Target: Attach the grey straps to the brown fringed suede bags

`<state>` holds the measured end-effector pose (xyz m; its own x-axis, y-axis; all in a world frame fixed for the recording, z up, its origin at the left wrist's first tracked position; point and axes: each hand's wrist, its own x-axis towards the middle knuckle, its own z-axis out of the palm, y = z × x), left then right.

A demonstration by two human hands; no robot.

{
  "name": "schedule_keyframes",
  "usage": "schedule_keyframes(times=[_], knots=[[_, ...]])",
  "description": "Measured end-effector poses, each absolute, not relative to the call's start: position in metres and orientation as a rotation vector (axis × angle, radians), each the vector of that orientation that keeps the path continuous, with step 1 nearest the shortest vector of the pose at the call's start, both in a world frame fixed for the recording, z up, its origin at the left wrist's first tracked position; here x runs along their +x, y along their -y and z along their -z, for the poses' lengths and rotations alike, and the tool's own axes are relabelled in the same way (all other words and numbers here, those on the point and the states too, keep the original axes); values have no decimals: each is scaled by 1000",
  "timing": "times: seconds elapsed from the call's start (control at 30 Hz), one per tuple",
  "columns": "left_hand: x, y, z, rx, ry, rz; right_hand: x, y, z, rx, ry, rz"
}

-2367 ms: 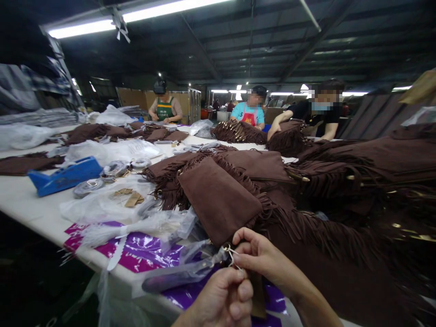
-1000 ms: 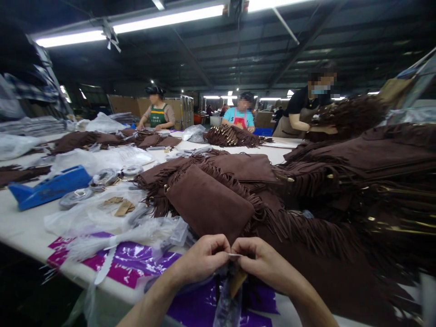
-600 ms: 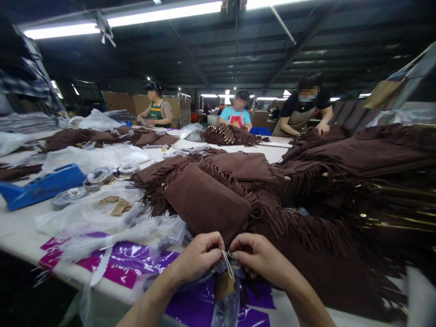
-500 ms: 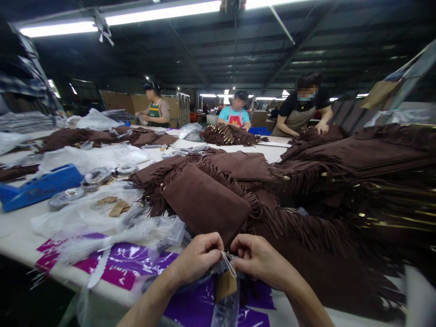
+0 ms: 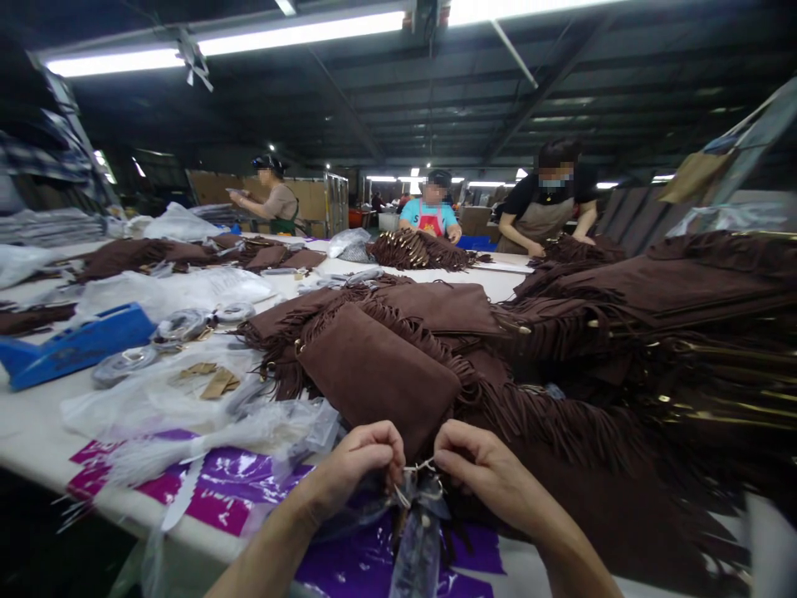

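Observation:
My left hand (image 5: 361, 462) and my right hand (image 5: 476, 467) are pinched together at the near table edge. Between their fingertips runs a thin white string (image 5: 418, 470) at the corner of a brown suede fringed bag (image 5: 379, 374). A clear plastic sleeve (image 5: 418, 540) hangs down below my fingers. Both hands are closed on the string; whether a tag hangs on it I cannot make out. More brown fringed bags (image 5: 598, 332) lie piled behind and to the right.
Purple plastic sheets (image 5: 237, 482) and clear bags (image 5: 187, 399) cover the white table (image 5: 37, 415) at left, with a blue tape dispenser (image 5: 75, 349), tape rolls (image 5: 180, 324) and paper tags (image 5: 212, 380). Three people (image 5: 436, 212) work at the far side.
The brown paper tag that hung below my fingers half a second ago no longer shows. My hands have drawn slightly apart with the string taut between them. The far-left person has turned left.

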<state>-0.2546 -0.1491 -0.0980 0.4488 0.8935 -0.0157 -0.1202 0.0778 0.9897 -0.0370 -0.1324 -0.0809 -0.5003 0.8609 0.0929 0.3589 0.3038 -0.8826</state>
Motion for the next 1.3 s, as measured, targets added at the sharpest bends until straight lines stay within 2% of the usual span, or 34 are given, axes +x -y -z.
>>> schedule_keyframes(times=[0.13,0.3,0.47,1.3], knots=[[-250,148,96,1252,-965,-933,-31,132,73,-995,1741,-1407],[-242,159,80,1715,-1187,-852,-34,131,74,-932,1600,-1593],[-222,162,78,1955,-1284,-967,-36,128,78,-918,1635,-1502],[-209,145,98,1719,-1388,-1096,-40,122,89,-1012,1408,-1438]])
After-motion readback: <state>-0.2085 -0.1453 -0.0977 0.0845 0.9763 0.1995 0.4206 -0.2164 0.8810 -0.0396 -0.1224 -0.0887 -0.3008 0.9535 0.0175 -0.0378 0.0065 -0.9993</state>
